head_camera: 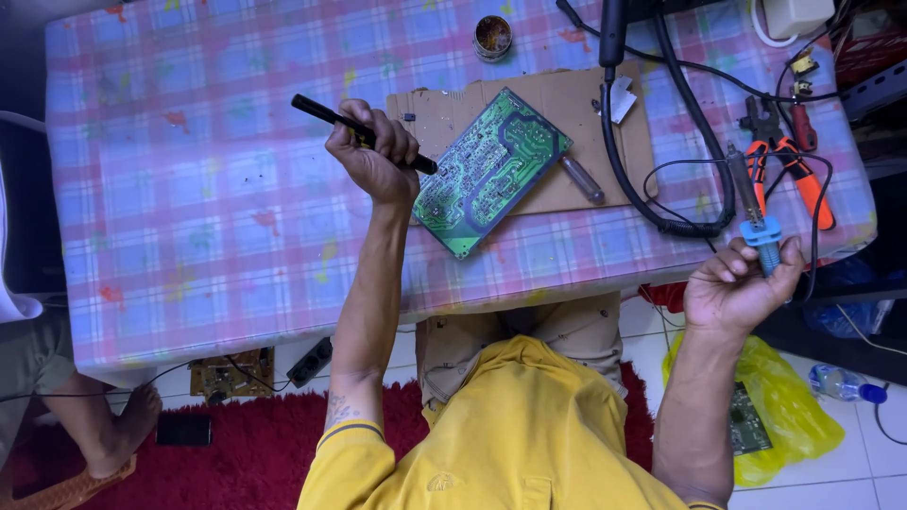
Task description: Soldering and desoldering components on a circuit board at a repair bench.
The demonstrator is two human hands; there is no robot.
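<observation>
Checked pink-and-blue cloth covers the desk [189,217], white floor tiles and a red rug [255,444] below. At frame centre a green circuit board [491,170] lies flat on brown cardboard [567,104], long axis running lower left to upper right. Left hand [373,151], grip wrapped round a slim black probe [326,113] pointing upper left. Right hand [737,288], lower right, fingers pinching a blue-handled soldering iron [761,227], tip aimed up

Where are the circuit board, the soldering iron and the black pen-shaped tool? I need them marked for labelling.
Green circuit board [491,170], head view: middle of its solder side.
Soldering iron [761,234], head view: blue handle above right hand.
Black pen-shaped tool [326,111], head view: shaft left of left hand.
</observation>
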